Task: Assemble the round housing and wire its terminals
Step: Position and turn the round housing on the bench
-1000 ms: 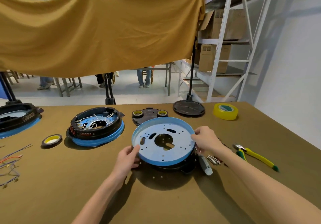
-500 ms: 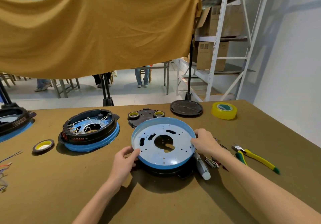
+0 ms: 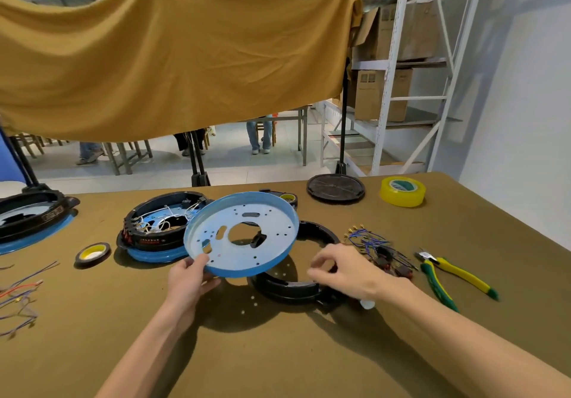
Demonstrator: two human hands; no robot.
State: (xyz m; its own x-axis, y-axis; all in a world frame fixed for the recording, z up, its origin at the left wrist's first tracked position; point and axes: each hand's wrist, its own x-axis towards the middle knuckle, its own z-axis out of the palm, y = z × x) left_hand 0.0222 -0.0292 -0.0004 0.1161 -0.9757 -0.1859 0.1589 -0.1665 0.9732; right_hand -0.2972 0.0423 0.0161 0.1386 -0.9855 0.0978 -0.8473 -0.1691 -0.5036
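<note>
We grip the blue plate (image 3: 244,237) in our left hand (image 3: 188,277), tilted above the black ring (image 3: 296,286) on the counter (image 3: 92,336), right hand (image 3: 343,269) loose and empty beside it, so seating and wiring remain.

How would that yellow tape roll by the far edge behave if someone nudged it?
The yellow tape roll lies flat on the table, so it would probably slide, not roll. It looks thick and stiff, so a nudge likely won't deform it. Stood on edge, it could roll away.
</note>
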